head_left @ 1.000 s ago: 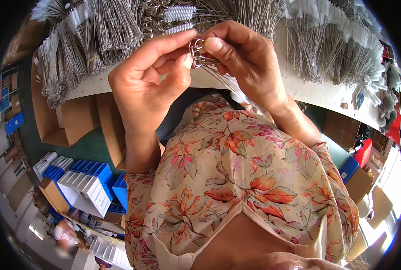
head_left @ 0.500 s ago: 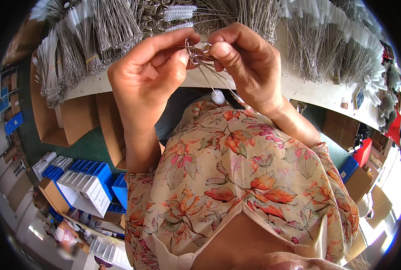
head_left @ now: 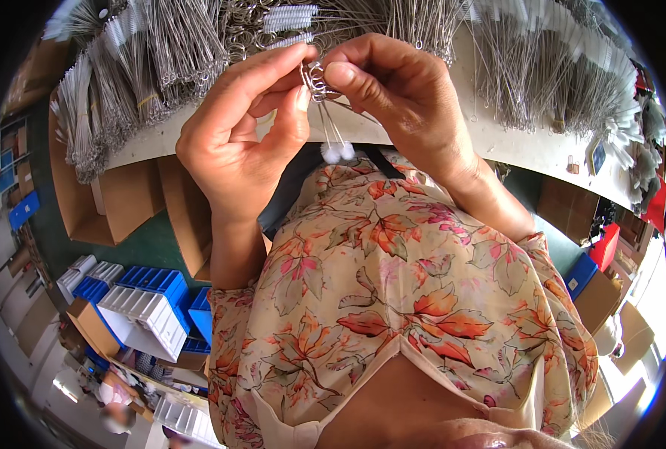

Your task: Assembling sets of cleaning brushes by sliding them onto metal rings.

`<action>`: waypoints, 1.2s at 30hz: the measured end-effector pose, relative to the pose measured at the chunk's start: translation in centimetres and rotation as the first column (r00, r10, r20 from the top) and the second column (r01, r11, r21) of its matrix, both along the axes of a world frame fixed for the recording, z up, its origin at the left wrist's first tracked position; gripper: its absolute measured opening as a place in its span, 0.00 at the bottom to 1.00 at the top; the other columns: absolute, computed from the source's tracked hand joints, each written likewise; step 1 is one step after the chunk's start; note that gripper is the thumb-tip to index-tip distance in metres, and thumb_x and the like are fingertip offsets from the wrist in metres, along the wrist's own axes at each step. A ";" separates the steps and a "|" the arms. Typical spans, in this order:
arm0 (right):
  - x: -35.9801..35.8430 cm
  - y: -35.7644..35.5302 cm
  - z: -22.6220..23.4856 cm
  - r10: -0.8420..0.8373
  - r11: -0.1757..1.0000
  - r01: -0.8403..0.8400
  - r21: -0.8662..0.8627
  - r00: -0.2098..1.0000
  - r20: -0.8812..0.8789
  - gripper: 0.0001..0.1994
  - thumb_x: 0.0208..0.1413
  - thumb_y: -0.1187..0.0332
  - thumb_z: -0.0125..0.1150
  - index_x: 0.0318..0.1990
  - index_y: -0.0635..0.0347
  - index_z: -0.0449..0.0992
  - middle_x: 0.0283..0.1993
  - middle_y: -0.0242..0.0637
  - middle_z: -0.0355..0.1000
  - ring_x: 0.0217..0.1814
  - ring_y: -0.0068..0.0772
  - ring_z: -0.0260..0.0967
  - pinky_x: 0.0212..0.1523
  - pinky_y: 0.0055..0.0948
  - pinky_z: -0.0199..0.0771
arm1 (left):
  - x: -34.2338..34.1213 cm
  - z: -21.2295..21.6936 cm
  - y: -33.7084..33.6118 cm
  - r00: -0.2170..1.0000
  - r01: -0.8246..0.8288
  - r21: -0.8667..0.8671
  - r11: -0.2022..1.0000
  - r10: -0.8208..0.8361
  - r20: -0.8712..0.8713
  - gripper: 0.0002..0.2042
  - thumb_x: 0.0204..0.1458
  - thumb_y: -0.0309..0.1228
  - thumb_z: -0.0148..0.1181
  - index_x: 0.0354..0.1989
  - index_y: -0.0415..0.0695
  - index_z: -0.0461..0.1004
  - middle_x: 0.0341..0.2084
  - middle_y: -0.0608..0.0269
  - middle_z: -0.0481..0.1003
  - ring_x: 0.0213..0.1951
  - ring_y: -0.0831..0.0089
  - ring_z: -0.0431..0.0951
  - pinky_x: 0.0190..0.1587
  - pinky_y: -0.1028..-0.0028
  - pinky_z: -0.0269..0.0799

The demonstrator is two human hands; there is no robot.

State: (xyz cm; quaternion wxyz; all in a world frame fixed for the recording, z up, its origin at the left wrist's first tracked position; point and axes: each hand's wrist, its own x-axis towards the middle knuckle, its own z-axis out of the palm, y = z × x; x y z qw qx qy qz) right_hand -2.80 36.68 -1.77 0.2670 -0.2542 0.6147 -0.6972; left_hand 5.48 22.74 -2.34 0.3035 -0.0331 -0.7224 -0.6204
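Since the earlier frame the white tufted tips have dropped lower, and both hands have shifted slightly right. The left hand point(head_left: 239, 135) and right hand point(head_left: 408, 101) pinch, thumb against forefinger, the looped ends of thin wire brushes point(head_left: 325, 112), held above the near edge of the white table point(head_left: 498, 142). Bundled wire brushes point(head_left: 161, 52) lie on its far side.

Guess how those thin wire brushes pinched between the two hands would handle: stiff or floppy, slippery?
The wire brushes look very light: fingertips alone carry them. The thin stems hang straight below the pinch, so probably springy, not floppy. Bare metal loops at the top may slip; both the left hand and right hand grip there.
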 end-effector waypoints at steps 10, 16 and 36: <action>0.0 0.1 -0.3 -0.029 0.999 0.030 0.015 0.997 -0.072 0.09 0.53 0.70 0.58 0.36 0.67 0.74 0.30 0.34 0.74 0.33 0.18 0.70 0.36 0.19 0.71 | 0.3 0.5 0.3 0.996 -0.039 -0.008 0.999 0.040 0.084 0.14 0.44 0.12 0.56 0.42 0.30 0.72 0.38 0.50 0.74 0.38 0.70 0.77 0.41 0.77 0.76; -0.6 -0.1 -0.5 -0.046 0.998 0.047 -0.051 0.999 0.025 0.08 0.54 0.69 0.58 0.36 0.67 0.74 0.30 0.34 0.74 0.33 0.18 0.70 0.36 0.20 0.71 | 0.0 0.2 0.4 0.998 -0.013 0.038 0.999 0.010 0.069 0.14 0.45 0.12 0.55 0.42 0.29 0.71 0.38 0.51 0.74 0.37 0.72 0.76 0.40 0.78 0.76; -4.1 -0.9 -1.0 0.142 0.985 -0.120 -0.121 0.969 0.200 0.10 0.53 0.66 0.59 0.34 0.65 0.75 0.31 0.30 0.73 0.36 0.16 0.69 0.40 0.19 0.70 | -2.4 0.0 -0.7 0.996 -0.008 0.007 1.000 0.007 0.084 0.15 0.44 0.12 0.56 0.43 0.29 0.71 0.37 0.51 0.74 0.36 0.73 0.77 0.40 0.79 0.76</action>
